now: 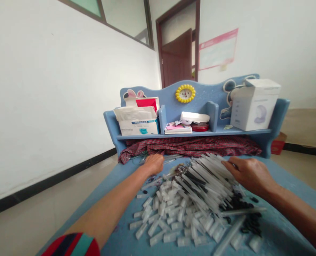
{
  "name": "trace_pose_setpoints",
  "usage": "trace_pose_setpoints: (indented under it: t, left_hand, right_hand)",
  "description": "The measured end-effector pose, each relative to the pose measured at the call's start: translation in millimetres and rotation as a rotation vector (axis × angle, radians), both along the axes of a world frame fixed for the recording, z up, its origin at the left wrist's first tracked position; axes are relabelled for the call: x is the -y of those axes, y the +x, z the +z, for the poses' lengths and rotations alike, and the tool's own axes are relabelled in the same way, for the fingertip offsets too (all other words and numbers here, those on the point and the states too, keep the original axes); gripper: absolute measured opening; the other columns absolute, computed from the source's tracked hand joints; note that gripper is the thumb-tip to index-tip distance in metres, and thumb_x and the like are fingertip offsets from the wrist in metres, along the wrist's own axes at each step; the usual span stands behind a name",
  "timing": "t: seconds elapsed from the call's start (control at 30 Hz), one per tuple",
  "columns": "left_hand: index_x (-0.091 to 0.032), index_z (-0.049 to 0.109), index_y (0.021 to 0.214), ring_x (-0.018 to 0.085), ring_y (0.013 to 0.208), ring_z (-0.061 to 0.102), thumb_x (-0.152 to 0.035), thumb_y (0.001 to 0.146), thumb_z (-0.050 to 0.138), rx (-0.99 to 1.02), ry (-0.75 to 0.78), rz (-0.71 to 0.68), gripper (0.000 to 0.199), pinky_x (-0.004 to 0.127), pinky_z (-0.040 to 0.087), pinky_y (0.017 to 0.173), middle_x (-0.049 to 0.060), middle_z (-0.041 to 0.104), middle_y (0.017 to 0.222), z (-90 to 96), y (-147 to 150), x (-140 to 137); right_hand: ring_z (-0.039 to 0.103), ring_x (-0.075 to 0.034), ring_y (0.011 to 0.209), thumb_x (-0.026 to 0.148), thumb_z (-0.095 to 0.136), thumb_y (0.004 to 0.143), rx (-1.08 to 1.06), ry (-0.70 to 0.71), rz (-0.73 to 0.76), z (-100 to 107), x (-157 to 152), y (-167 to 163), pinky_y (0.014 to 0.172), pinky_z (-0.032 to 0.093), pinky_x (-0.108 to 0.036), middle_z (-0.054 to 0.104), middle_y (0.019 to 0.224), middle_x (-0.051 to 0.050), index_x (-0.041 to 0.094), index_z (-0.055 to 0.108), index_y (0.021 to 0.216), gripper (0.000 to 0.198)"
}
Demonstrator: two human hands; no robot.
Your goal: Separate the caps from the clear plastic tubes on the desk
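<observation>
My left hand [154,165] is curled closed at the back of the table, beside thin clear sticks [172,158]; what its fingers hold is hidden. My right hand [250,173] reaches in from the right, thumb and fingers drawn together at the edge of a heap of long translucent tubes that look like pen barrels [211,181]. I cannot make out what is in its fingertips. In front of the heap lie many short translucent caps [171,209]. Small black plugs [251,220] are scattered at the right, below my right hand, with a loose tube [243,212] across them.
A blue shelf [227,133] rises along the table's back edge. On it stand a mask box [139,126], a red round tin [200,127] and a white carton [255,106]. A checked cloth [190,145] is bunched beneath. The blue table [120,227] has caps strewn over its middle.
</observation>
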State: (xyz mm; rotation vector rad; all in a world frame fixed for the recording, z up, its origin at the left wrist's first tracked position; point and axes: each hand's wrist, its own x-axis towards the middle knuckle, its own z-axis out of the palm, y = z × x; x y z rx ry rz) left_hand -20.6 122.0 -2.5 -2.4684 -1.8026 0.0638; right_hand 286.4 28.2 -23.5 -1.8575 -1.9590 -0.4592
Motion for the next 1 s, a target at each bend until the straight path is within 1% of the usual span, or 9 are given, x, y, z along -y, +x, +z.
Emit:
trace_pose_setpoints:
  t: [0.13, 0.2, 0.27, 0.43, 0.6, 0.67, 0.87, 0.93, 1.0]
  left_hand:
    - [-0.014, 0.063, 0.093, 0.022, 0.092, 0.059, -0.025, 0.088, 0.053, 0.025, 0.052, -0.111, 0.015, 0.037, 0.048, 0.079, 0.007, 0.062, 0.098, 22.1, 1, 16]
    - [-0.015, 0.063, 0.082, 0.022, 0.088, 0.059, -0.02, 0.085, 0.051, 0.058, 0.087, -0.186, 0.013, 0.032, 0.045, 0.076, 0.007, 0.062, 0.09, 33.2, 7, 37]
    - [-0.017, 0.061, 0.082, 0.019, 0.084, 0.059, -0.02, 0.085, 0.048, 0.095, 0.102, -0.263, 0.014, 0.027, 0.043, 0.072, 0.005, 0.062, 0.087, 38.4, 18, 66]
    - [-0.018, 0.055, 0.086, 0.016, 0.072, 0.056, -0.022, 0.091, 0.038, 0.22, 0.122, -0.52, 0.018, 0.025, 0.041, 0.066, 0.004, 0.06, 0.081, 22.1, 45, 128]
    - [-0.016, 0.052, 0.086, 0.017, 0.071, 0.053, -0.02, 0.091, 0.034, 0.381, 0.192, -0.581, 0.019, 0.027, 0.039, 0.065, 0.005, 0.057, 0.077, 5.4, 48, 141]
    - [-0.016, 0.053, 0.084, 0.015, 0.066, 0.05, -0.02, 0.091, 0.036, 0.535, 0.094, -0.567, 0.019, 0.025, 0.037, 0.062, 0.002, 0.054, 0.072, 5.4, 44, 141]
    - [-0.014, 0.053, 0.08, 0.008, 0.048, 0.038, -0.029, 0.087, 0.043, 1.051, -0.519, -0.375, 0.019, 0.018, 0.029, 0.048, -0.004, 0.049, 0.056, 5.6, 36, 141]
    - [-0.014, 0.053, 0.079, 0.007, 0.044, 0.034, -0.03, 0.086, 0.044, 1.112, -0.583, -0.346, 0.02, 0.018, 0.027, 0.045, -0.004, 0.049, 0.053, 3.9, 36, 141]
    - [-0.014, 0.054, 0.078, 0.006, 0.045, 0.035, -0.032, 0.086, 0.044, 1.12, -0.58, -0.343, 0.023, 0.017, 0.027, 0.046, -0.004, 0.05, 0.053, 2.7, 36, 140]
  right_hand:
    - [0.057, -0.018, 0.052, 0.047, 0.038, 0.09, -0.114, 0.069, 0.077, 5, 5, -3, 0.054, 0.028, -0.028, 0.063, 0.056, -0.006, 0.021, 0.059, 0.063, 0.043]
    - [0.052, -0.015, 0.05, 0.046, 0.038, 0.09, -0.226, 0.066, 0.18, 9, 11, -8, 0.055, 0.03, -0.027, 0.059, 0.054, -0.003, 0.02, 0.058, 0.064, 0.041]
    - [0.048, -0.013, 0.05, 0.044, 0.039, 0.09, -0.353, 0.017, 0.32, 14, 18, -15, 0.054, 0.031, -0.025, 0.054, 0.054, -0.001, 0.02, 0.055, 0.064, 0.038]
    - [0.035, -0.009, 0.045, 0.049, 0.038, 0.09, -0.634, -0.21, 0.601, 18, 32, -29, 0.044, 0.027, -0.022, 0.036, 0.048, 0.004, 0.02, 0.038, 0.055, 0.045]
    - [0.036, -0.008, 0.039, 0.055, 0.043, 0.087, -0.818, -0.422, 0.684, 19, 35, -27, 0.04, 0.028, -0.021, 0.041, 0.043, 0.004, 0.02, 0.043, 0.055, 0.048]
    - [0.041, -0.008, 0.039, 0.056, 0.045, 0.086, -0.848, -0.503, 0.733, 21, 36, -26, 0.04, 0.03, -0.021, 0.048, 0.044, 0.002, 0.019, 0.046, 0.056, 0.048]
    - [0.054, -0.011, 0.049, 0.05, 0.053, 0.085, -0.896, -0.682, 0.858, 30, 42, -24, 0.048, 0.039, -0.021, 0.063, 0.057, -0.003, 0.015, 0.058, 0.069, 0.039]
    - [0.055, -0.011, 0.052, 0.05, 0.053, 0.085, -0.889, -0.669, 0.864, 31, 42, -23, 0.05, 0.04, -0.022, 0.063, 0.058, -0.004, 0.015, 0.059, 0.067, 0.04]
    - [0.053, -0.011, 0.05, 0.052, 0.049, 0.087, -0.863, -0.619, 0.837, 31, 42, -22, 0.049, 0.04, -0.023, 0.061, 0.055, -0.004, 0.016, 0.057, 0.06, 0.045]
